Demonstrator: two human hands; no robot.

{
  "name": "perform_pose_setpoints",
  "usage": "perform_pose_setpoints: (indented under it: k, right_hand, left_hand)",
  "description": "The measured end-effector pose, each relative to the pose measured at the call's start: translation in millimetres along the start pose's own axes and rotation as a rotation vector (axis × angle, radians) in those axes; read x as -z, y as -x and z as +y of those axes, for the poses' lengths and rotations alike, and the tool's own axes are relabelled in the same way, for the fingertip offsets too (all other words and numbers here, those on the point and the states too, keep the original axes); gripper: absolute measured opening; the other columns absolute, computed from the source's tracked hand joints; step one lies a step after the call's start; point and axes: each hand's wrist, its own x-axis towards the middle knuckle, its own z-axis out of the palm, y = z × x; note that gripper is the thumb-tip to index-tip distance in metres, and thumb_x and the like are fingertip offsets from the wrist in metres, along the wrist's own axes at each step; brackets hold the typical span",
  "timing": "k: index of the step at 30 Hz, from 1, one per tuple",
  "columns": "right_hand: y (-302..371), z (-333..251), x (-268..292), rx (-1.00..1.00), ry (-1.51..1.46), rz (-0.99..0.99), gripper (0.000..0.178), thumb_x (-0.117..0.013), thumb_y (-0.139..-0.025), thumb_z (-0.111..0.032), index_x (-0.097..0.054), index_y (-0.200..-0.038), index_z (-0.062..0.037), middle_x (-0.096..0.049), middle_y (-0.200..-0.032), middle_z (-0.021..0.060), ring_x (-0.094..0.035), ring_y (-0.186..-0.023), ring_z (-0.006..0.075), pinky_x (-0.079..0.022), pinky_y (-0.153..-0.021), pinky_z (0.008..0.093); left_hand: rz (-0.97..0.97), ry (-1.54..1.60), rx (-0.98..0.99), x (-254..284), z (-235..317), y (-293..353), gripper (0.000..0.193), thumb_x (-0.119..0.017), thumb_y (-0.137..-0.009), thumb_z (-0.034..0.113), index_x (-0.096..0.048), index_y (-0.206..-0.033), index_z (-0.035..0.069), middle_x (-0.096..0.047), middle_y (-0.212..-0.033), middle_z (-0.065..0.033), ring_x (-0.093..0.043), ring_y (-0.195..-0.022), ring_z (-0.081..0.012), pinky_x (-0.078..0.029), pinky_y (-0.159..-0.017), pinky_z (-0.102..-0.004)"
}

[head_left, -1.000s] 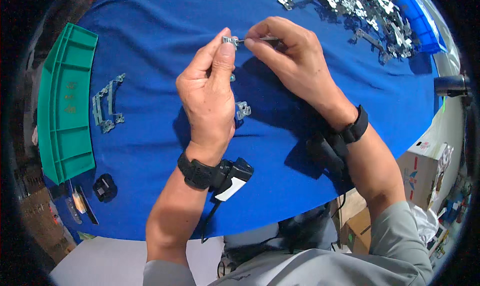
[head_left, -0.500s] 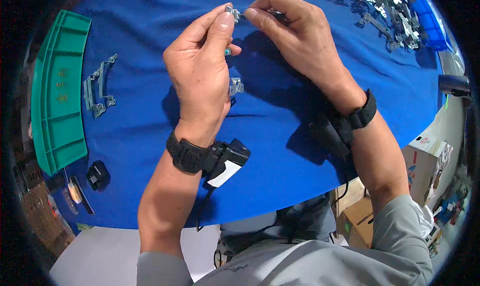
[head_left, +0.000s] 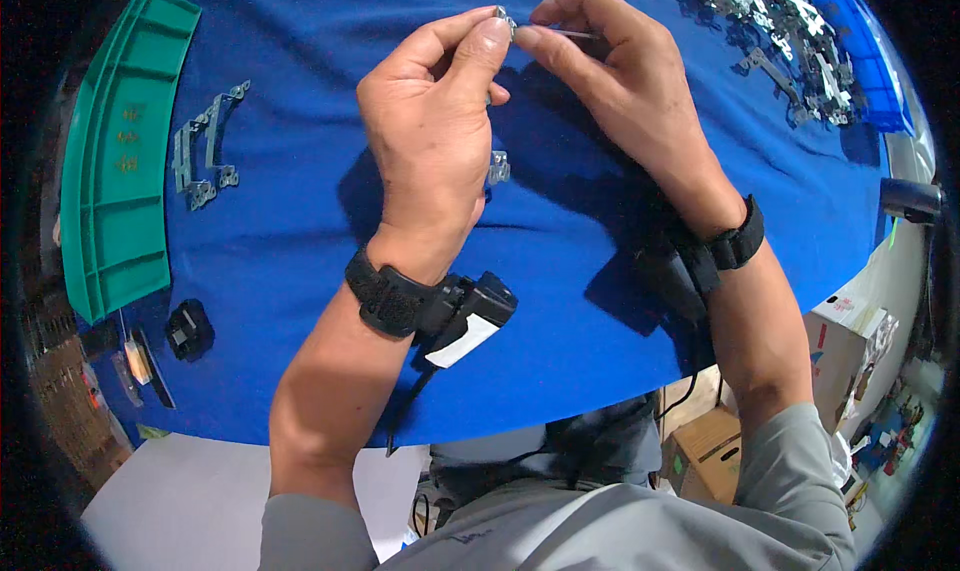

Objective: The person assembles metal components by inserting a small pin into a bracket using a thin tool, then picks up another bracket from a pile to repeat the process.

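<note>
Green plastic forms a long ribbed tray (head_left: 115, 186) at the far left, its wall crossed by raised bars and marked in a darker tone; its contents cannot be made out. At the upper right stands a blue plastic bin (head_left: 868, 56), with a heap of flat metal brackets (head_left: 790, 46) on the cloth just beside it; whether any lie inside cannot be told. Blue cloth (head_left: 560, 351) covers the table, softly creased. Near the green tray rests a group of slender metal brackets (head_left: 208, 146), and beside the left wrist lies a small metal plate (head_left: 499, 167). A small black device (head_left: 188, 331) sits toward the lower left. Below the table edge, a white flat surface (head_left: 240, 491) shows at left; at right stand a printed white carton (head_left: 840, 346) and a brown cardboard box (head_left: 708, 454). Above the cloth, toward its far side, the person's left hand (head_left: 430, 121) pinches a small metal fitting (head_left: 502, 14) between thumb and forefinger. The right hand (head_left: 625, 81) pinches a thin metal rod (head_left: 575, 34) between thumb and fingertips, close to the fitting; whether they touch is unclear.
</note>
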Motion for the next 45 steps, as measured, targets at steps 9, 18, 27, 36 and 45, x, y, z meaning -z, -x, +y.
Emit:
perform_pose_setpoints:
  k: [9,18,27,36,45]
  right_hand:
    - [-1,0,3,-0.087,0.16,-0.067,0.022,-0.068,-0.094,-0.019,-0.066,-0.098,0.0025,-0.067,-0.078,0.004,-0.058,-0.074,0.0067,-0.047,-0.064,0.0235]
    - [-1,-4,6,-0.136,0.178,-0.116,0.021,-0.068,-0.094,-0.018,-0.065,-0.099,0.0021,-0.066,-0.08,0.0027,-0.058,-0.077,0.0057,-0.047,-0.065,0.0223]
    - [-1,0,5,-0.14,0.178,-0.119,0.021,-0.069,-0.094,-0.017,-0.064,-0.103,0.0017,-0.067,-0.085,0.002,-0.06,-0.079,0.0059,-0.048,-0.068,0.0223]
    - [-1,-1,5,-0.094,0.161,-0.086,0.023,-0.066,-0.096,-0.021,-0.066,-0.098,0.0018,-0.063,-0.076,0.0016,-0.055,-0.072,0.0054,-0.045,-0.061,0.0233]
    - [-1,-1,3,-0.007,0.093,-0.056,0.025,-0.065,-0.096,-0.023,-0.066,-0.094,0.0015,-0.058,-0.07,0.0013,-0.049,-0.066,0.0053,-0.04,-0.057,0.0242]
  left_hand:
    - [-0.006,0.023,-0.014,1,-2,0,0.019,-0.071,-0.091,0.012,-0.071,-0.105,-0.001,-0.071,-0.092,-0.0045,-0.062,-0.074,-0.0075,-0.052,-0.061,-0.0208]
    - [-0.006,0.017,-0.013,1,-2,0,0.019,-0.071,-0.091,0.013,-0.071,-0.105,-0.001,-0.07,-0.089,-0.004,-0.061,-0.072,-0.0071,-0.051,-0.06,-0.0199]
    - [-0.005,0.021,-0.027,2,-2,0,0.02,-0.072,-0.091,0.013,-0.071,-0.105,-0.001,-0.07,-0.09,-0.004,-0.061,-0.072,-0.007,-0.051,-0.061,-0.0202]
    - [0.0,0.023,-0.011,1,-1,0,0.02,-0.071,-0.091,0.013,-0.071,-0.105,-0.001,-0.071,-0.092,-0.005,-0.062,-0.075,-0.0077,-0.051,-0.062,-0.0205]
    - [-0.004,0.015,-0.011,2,0,1,0.019,-0.071,-0.091,0.012,-0.071,-0.106,-0.001,-0.071,-0.093,-0.0055,-0.064,-0.077,-0.0087,-0.051,-0.063,-0.0206]
